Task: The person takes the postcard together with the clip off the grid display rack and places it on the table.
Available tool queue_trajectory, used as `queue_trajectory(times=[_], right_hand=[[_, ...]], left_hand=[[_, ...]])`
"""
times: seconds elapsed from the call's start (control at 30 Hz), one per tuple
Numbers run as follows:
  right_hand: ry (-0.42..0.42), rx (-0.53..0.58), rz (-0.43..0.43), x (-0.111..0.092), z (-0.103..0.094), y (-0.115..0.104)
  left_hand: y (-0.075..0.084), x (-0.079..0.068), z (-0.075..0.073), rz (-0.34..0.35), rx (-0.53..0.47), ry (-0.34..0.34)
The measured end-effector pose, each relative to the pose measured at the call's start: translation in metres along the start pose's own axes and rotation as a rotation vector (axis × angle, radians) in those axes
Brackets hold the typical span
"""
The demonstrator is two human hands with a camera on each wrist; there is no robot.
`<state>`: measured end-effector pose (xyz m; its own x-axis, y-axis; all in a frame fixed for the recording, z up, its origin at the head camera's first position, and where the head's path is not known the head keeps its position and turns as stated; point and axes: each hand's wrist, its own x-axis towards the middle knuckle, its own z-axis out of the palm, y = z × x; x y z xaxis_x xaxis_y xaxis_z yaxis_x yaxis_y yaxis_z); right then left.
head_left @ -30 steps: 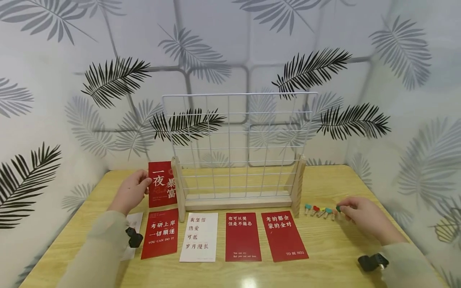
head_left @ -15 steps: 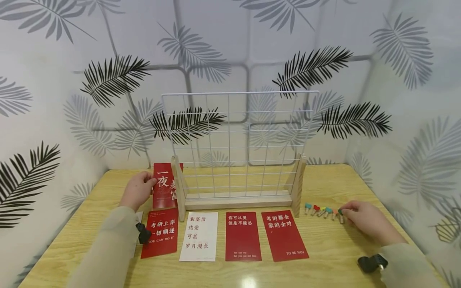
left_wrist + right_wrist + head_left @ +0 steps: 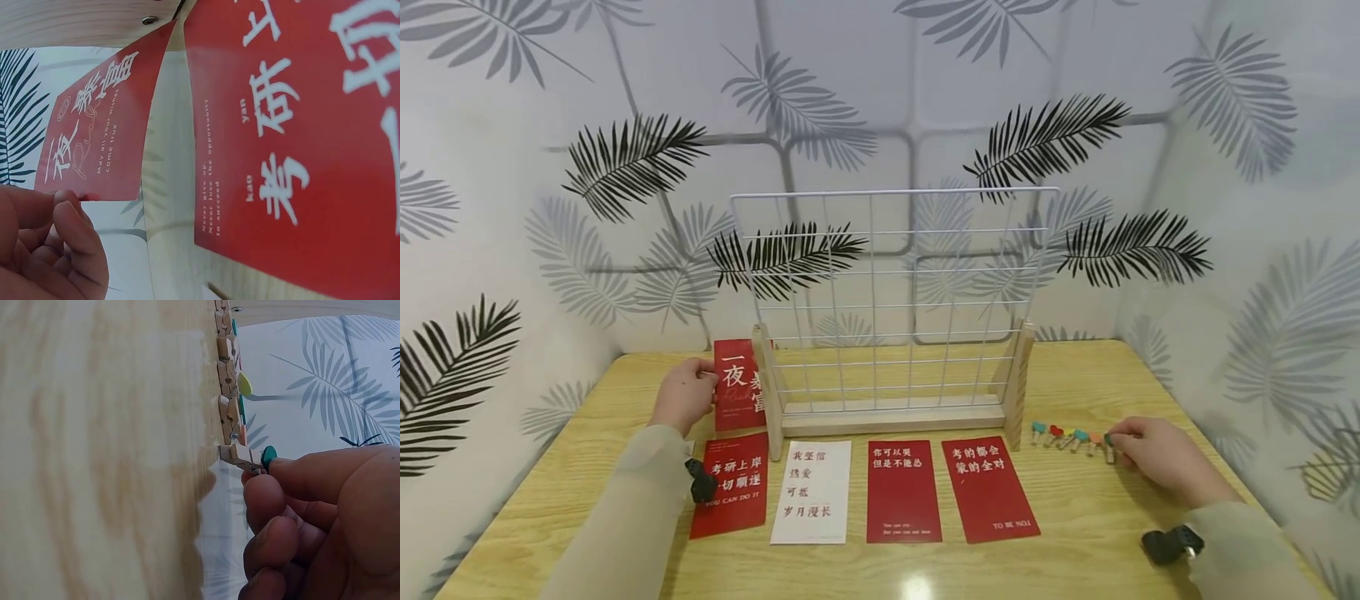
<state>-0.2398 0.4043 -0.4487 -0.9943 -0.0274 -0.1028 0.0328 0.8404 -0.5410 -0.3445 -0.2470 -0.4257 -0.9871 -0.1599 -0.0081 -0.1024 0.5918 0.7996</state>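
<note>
My left hand (image 3: 687,395) pinches the left edge of a red card (image 3: 734,392) with white lettering, its right side behind the stand's left post. In the left wrist view thumb and finger grip that card (image 3: 103,125) near its corner, and it stands tilted off the table. On the right, my right hand (image 3: 1163,454) pinches a small wooden clothespin (image 3: 242,456) with a dark green button (image 3: 269,456) between thumb and finger. Beside it runs a row of similar clothespins (image 3: 1078,442) with coloured tops. A white wire grid (image 3: 872,304) rises between the hands.
The grid stands in a wooden base (image 3: 891,418). Along its front lie a red card (image 3: 730,492), a white card (image 3: 811,493), another red card (image 3: 904,493) and a slanted red card (image 3: 991,492). A leaf-patterned wall encloses the wooden table (image 3: 1090,542).
The left hand has moved right, taking its red card partly behind the stand's left post. The right hand has shifted slightly, keeping its pinch on the green-topped clothespin.
</note>
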Motion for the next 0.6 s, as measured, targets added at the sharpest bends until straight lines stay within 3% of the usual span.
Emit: queue_trajectory(times=[0.3,0.6], right_hand=[[-0.006,0.009,-0.001,0.0001,0.0004,0.0009],[0.003,-0.032,-0.011,-0.0032,-0.0007,-0.0061]], left_hand=[[-0.0054,-0.0016,0.0026,-0.031,0.020,-0.051],[-0.0090,-0.0067,-0.0027,0.009,0.070,-0.105]])
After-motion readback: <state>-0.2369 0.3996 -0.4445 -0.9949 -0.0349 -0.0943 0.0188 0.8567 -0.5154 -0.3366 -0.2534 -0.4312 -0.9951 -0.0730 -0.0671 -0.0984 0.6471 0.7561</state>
